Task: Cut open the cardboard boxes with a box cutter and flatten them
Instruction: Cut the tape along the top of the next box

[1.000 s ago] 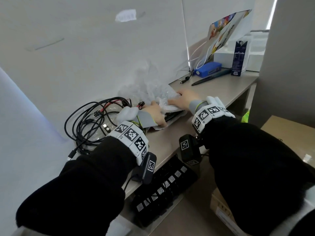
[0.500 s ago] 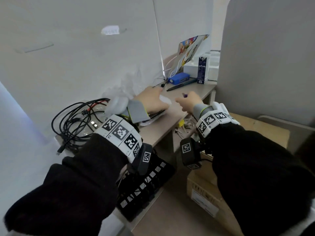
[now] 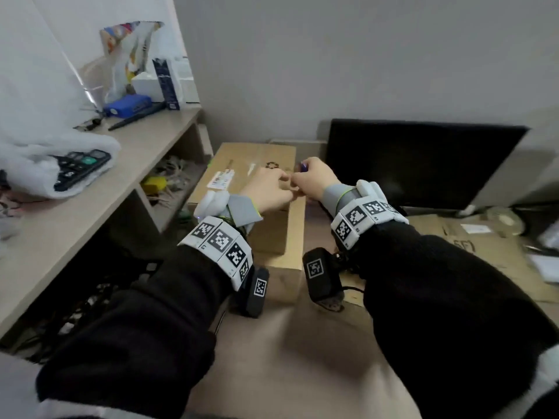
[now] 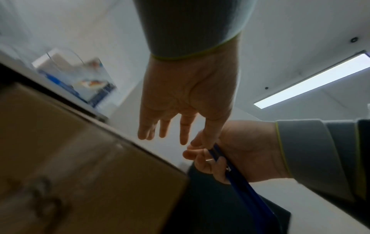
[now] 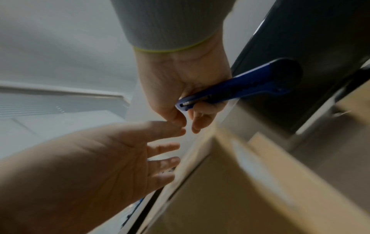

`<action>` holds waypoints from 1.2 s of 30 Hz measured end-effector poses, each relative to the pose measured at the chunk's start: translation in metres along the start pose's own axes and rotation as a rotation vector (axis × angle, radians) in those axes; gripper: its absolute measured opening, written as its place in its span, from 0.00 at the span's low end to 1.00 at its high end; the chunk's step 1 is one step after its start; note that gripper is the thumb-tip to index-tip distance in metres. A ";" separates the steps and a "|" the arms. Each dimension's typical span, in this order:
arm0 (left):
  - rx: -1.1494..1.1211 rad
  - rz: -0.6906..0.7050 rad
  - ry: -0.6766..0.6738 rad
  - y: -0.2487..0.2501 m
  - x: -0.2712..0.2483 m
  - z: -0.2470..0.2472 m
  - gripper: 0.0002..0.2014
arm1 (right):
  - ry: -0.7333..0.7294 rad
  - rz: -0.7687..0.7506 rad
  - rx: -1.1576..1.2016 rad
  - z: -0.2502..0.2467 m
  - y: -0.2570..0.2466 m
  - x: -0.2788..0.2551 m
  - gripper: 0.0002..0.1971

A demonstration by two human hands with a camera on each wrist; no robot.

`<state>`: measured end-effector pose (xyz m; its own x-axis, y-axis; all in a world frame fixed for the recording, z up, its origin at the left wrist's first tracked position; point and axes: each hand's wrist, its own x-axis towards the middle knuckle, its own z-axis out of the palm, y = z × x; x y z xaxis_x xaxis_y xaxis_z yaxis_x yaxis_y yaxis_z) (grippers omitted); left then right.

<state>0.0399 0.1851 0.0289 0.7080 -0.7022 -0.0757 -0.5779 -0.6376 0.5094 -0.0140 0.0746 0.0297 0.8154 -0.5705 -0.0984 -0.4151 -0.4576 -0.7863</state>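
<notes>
My right hand (image 5: pixel 180 82) curls around blue box cutter (image 5: pixel 240 83), blade end poking past fingers. My left hand (image 4: pixel 186 95) flat, fingers straight and spread, tips meeting right hand's. Both hover over closed cardboard box (image 3: pixel 257 164), brown, white label on top. Box sits on floor between wooden shelf (image 3: pixel 90 207) and dark monitor (image 3: pixel 417 164).

Matt brown cardboard box (image 3: pixel 257 164) with a glossy tape strip; smooth blue plastic box cutter (image 5: pixel 246 85); pale wood-look shelf (image 3: pixel 90 207).
</notes>
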 end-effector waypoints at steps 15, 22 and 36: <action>0.149 0.318 -0.498 0.117 0.010 0.176 0.31 | 0.223 0.491 0.015 -0.122 0.216 -0.080 0.09; 0.148 0.228 -0.860 0.134 0.007 0.243 0.36 | 0.171 0.621 0.013 -0.136 0.280 -0.081 0.17; 0.116 -0.023 -0.855 0.123 -0.017 0.323 0.40 | -0.104 0.533 0.172 -0.121 0.323 -0.081 0.10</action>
<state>-0.1739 0.0165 -0.1838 0.1983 -0.6568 -0.7275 -0.6382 -0.6499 0.4127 -0.2633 -0.1096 -0.1428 0.5501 -0.6182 -0.5614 -0.7153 -0.0019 -0.6988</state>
